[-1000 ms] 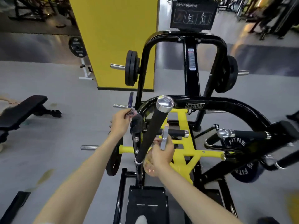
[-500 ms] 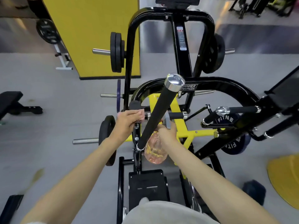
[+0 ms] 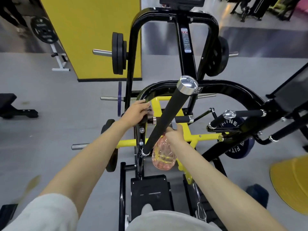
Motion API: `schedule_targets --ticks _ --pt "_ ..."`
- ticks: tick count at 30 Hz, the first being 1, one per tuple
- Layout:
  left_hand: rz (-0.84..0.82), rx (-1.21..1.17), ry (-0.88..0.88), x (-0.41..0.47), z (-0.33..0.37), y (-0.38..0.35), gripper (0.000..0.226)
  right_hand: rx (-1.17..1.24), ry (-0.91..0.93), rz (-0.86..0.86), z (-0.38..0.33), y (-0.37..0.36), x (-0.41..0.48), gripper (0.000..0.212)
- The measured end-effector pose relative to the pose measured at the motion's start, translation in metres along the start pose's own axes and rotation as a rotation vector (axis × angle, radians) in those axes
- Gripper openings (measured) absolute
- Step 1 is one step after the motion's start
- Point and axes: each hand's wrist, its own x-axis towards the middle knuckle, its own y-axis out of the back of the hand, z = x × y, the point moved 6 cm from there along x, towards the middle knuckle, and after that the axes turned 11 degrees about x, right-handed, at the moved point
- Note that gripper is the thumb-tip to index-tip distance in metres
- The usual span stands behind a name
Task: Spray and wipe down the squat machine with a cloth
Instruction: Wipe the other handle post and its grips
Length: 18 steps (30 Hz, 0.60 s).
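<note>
Black-and-yellow tubular steel squat machine [image 3: 186, 64] stands on the grey gym floor [image 3: 58, 114] straight ahead of the person, its tall upright frame at the far end and its flat black foot plate [image 3: 150, 189] nearest. Its long black foam-covered handle bar [image 3: 166, 119] slants, its long axis rising from a low base on the left to a chrome end cap on the right that points up toward the camera. The left hand [image 3: 135, 112] grips a small patterned cloth [image 3: 149, 109] against the left bend of the curved black tube. The right hand [image 3: 175, 134], just right of the bar, is curled round the neck of a clear pink-tinted plastic spray bottle [image 3: 164, 155], which hangs upright, base down. Its nozzle is hidden. Yellow shows through its lower half; whether that is liquid or frame I cannot tell. Round black weight plates [image 3: 118, 55] sit on the side pegs.
</note>
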Motion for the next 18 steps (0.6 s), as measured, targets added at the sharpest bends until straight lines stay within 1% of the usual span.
schedule_targets --ticks 1,2,3,4,5,6,7,10,12,13,15,17,18 --pt "-0.013 -0.022 0.032 0.007 -0.003 0.002 0.039 0.001 -0.005 0.009 0.001 0.000 -0.001 0.031" --pt "-0.026 -0.070 0.073 0.013 -0.007 0.004 0.036 0.004 -0.005 0.012 -0.001 0.001 -0.003 0.025" --pt "-0.031 -0.152 0.125 0.018 -0.012 0.003 0.030 0.009 0.006 0.008 -0.002 0.000 -0.005 0.012" --pt "-0.024 -0.254 0.186 0.020 -0.015 0.004 0.023 0.014 0.010 0.011 -0.003 0.001 -0.006 0.012" --pt "0.001 -0.353 0.248 0.021 -0.021 0.003 0.017 0.016 0.007 0.018 -0.004 0.001 -0.007 0.026" --pt "0.036 -0.432 0.304 0.021 -0.025 0.003 0.015 0.008 0.007 0.015 -0.005 0.001 -0.008 0.033" --pt "0.077 -0.512 0.349 0.019 -0.027 0.002 0.015 -0.011 0.012 0.018 -0.004 0.001 -0.006 0.034" --pt "0.177 -0.754 0.463 0.003 -0.031 -0.001 0.015 -0.007 -0.011 0.022 -0.001 0.002 -0.003 0.030" --pt "0.202 -0.888 0.544 -0.009 -0.038 -0.006 0.019 0.006 -0.018 0.023 -0.001 0.000 -0.003 0.012" --pt "0.201 -0.944 0.571 -0.014 -0.041 -0.010 0.021 0.017 -0.024 0.020 -0.001 -0.001 -0.004 0.009" --pt "0.207 -1.043 0.619 -0.022 -0.045 -0.016 0.019 0.021 -0.028 0.024 0.001 -0.003 -0.003 0.018" --pt "0.224 -1.087 0.645 -0.028 -0.046 -0.021 0.018 0.024 -0.025 0.037 0.003 -0.003 0.001 0.024" --pt "0.238 -1.094 0.652 -0.031 -0.046 -0.023 0.019 0.023 -0.023 0.034 0.003 -0.003 0.000 0.021"
